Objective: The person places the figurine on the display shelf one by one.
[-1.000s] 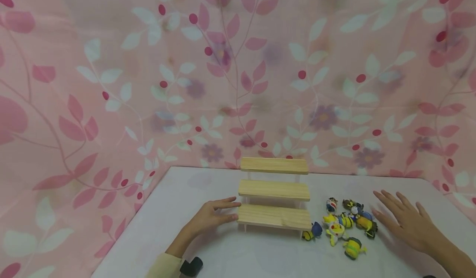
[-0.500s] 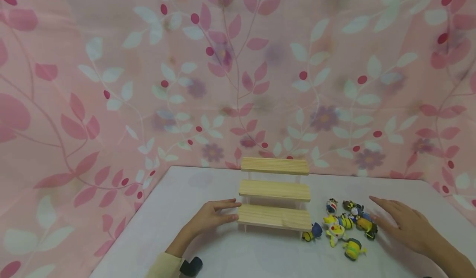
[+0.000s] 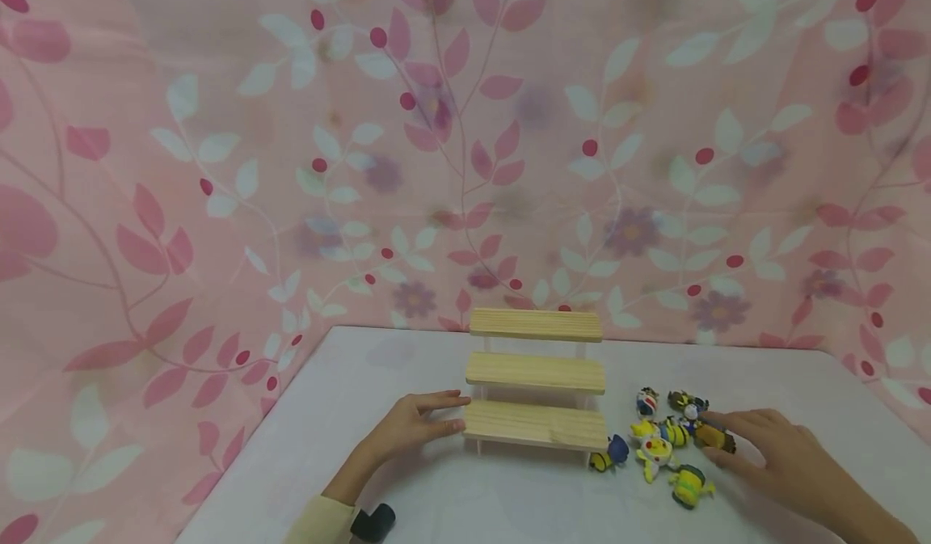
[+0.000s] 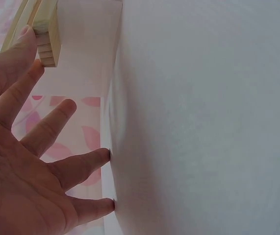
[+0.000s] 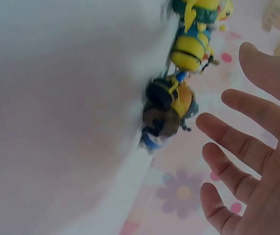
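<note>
In the head view my left hand (image 3: pixel 414 429) reaches the left end of the lowest board of a three-tier wooden display shelf (image 3: pixel 535 424). The left wrist view shows thumb and index fingertips against that board's end (image 4: pixel 47 41), the other fingers spread, two touching the white tabletop. My right hand (image 3: pixel 778 455) hovers at the right side of a cluster of small toy figures, fingers extended and holding nothing. Its index finger and thumb flank a yellow-and-brown figure (image 3: pixel 714 438). In the right wrist view, this brown-capped figure (image 5: pixel 162 120) lies in front of the spread fingers.
Nearby lie a white-and-yellow figure (image 3: pixel 656 452), a yellow-green figure (image 3: pixel 688 486) and a red-white-blue figure (image 3: pixel 646 402). A blue-and-yellow figure (image 3: pixel 612 453) sits by the shelf's front right leg. A pink floral curtain (image 3: pixel 465 164) hangs behind the white table (image 3: pixel 407 495).
My right hand has moved left and lowered toward the figures, its index finger and thumb now at the yellow-and-brown one. The left hand stays at the shelf's end.
</note>
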A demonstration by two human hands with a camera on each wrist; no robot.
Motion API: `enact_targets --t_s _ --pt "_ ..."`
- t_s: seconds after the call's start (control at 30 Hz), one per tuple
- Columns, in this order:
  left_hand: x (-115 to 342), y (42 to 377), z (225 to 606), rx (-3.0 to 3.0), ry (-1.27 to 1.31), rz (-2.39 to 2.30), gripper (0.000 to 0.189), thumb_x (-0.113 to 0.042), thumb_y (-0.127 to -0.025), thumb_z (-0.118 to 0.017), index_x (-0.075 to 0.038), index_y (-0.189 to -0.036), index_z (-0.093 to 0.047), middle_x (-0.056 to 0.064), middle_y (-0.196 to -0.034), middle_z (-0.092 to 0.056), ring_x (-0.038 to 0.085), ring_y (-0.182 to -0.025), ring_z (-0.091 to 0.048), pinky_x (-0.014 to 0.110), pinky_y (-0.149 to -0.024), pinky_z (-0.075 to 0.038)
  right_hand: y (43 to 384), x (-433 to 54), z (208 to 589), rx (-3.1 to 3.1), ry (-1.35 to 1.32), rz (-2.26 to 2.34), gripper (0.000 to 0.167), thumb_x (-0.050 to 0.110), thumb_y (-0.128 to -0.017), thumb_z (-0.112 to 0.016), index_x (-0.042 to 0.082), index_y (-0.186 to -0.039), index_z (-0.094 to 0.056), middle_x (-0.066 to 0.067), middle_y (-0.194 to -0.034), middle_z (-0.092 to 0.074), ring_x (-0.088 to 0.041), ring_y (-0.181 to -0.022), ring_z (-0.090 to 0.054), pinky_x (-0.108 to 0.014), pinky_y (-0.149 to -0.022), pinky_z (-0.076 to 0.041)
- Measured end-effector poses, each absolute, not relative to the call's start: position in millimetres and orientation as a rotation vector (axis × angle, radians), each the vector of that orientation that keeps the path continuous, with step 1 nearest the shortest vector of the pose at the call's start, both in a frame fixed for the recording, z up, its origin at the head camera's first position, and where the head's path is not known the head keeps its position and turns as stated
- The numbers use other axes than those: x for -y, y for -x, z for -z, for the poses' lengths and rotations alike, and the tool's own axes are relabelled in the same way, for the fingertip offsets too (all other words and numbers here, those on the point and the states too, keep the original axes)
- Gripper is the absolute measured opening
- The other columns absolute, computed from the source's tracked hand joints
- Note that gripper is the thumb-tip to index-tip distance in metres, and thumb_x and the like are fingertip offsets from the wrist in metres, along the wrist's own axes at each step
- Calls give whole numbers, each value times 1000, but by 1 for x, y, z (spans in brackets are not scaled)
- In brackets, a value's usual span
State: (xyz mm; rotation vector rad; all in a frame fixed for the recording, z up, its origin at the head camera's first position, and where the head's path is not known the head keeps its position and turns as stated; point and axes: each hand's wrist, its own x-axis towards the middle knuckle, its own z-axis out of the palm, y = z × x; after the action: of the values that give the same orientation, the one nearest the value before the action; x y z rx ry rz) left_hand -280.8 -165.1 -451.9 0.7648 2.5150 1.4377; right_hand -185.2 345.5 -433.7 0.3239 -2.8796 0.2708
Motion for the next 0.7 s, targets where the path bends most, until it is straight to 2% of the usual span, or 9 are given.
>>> enact_targets --t_s 0.13,0.43,0.6,0.7 --pt "165 280 451 -2515 -765 -1441 42 -38 -86 -76 -24 -126 -70 12 -143 -53 28 -137 -43 57 -113 -28 179 -335 435 2883 -354 -298 54 60 -77 -75 24 -116 -72 1 -109 -68 -31 -104 -59 -64 -77 -46" --pt "165 279 450 -2523 -785 -1435 44 -37 -87 -75 -22 -127 -69 12 -142 -53 28 -137 -43 58 -112 -28 171 -318 433 2913 -487 -289 50 73 -75 -66 33 -104 -73 14 -106 -65 -17 -96 -57 -51 -74 -52" --pt "165 279 450 -2519 -778 -1444 44 -37 -87 -76 -22 -127 -69 12 -142 -54 28 -137 -43 57 -113 -28 171 -316 433 3008 -500 -254 50 77 -71 -64 36 -99 -71 14 -105 -64 -15 -94 -55 -52 -76 -52" --pt "165 279 450 -2514 -776 -1445 44 -37 -87 -76 -22 -127 -69 12 -142 -54 28 -136 -44 56 -112 -28 171 -315 434 3071 -459 -250 56 80 -68 -63 34 -99 -71 10 -108 -65 -17 -97 -57 -56 -81 -51"
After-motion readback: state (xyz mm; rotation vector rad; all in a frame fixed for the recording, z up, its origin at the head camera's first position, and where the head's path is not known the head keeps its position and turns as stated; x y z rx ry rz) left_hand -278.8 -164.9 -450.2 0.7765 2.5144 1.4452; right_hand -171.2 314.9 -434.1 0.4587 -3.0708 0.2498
